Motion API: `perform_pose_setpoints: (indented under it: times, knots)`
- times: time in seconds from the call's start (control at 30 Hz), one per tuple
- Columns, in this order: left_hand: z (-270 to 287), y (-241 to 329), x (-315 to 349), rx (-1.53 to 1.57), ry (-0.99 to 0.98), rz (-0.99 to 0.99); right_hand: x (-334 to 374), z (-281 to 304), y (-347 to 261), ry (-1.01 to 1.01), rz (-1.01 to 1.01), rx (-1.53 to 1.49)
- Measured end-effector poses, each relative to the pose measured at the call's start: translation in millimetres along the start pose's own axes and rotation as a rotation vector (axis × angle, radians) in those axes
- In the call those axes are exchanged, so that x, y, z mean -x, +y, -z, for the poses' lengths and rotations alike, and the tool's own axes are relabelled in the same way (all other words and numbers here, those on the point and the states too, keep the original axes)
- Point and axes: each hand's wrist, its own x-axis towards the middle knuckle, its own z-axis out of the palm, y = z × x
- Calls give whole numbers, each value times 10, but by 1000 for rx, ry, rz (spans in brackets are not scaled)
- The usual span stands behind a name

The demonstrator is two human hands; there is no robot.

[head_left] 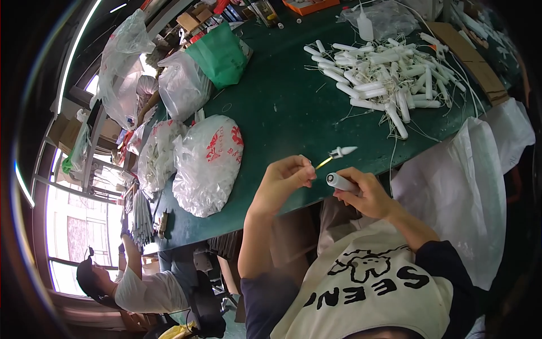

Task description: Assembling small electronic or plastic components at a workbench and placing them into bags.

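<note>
Two hands at a green worktable (282, 113), each holding one part of a small white candle-shaped lamp.

Left hand (285, 178): fingers pinched shut on a thin yellowish wire stem (323, 163) that carries a white flame-shaped tip (342, 151), the tip lying toward 2 o'clock from the hand, over the table's near edge. Right hand (367, 195): fingers curled closed around a white tube (340, 182), whose dark open end points toward 10 o'clock, just below the tip and apart from it. Pile of white tubes (384, 79) with loose wires: on the table at 12 o'clock from the hands, well apart. Clear bags (206, 164) with red print: at 9 o'clock on the table. Green bag (220, 56): at 11 o'clock. White sheet (457, 186): at 3 o'clock, draped off the table edge. Second person (135, 285): at 8 o'clock, below the table.
</note>
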Motion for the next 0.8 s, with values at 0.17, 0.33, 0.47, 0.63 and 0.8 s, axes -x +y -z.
perform_pose_setpoints:
  times: [0.17,0.33,0.47,0.63,0.8]
  knots:
    - [-126,-9,91,218,-117,85,-17,-31,-55,6,90,33]
    - [-109,-62,45,394,-142,115,-21,-35,-29,25,92,86]
    - [-114,-44,61,382,-223,95,-30,-25,-23,53,95,101]
    - [-99,-75,73,303,-243,136,-54,-50,2,44,150,192]
    - [-43,-85,133,187,-317,160,-51,-125,62,35,121,212]
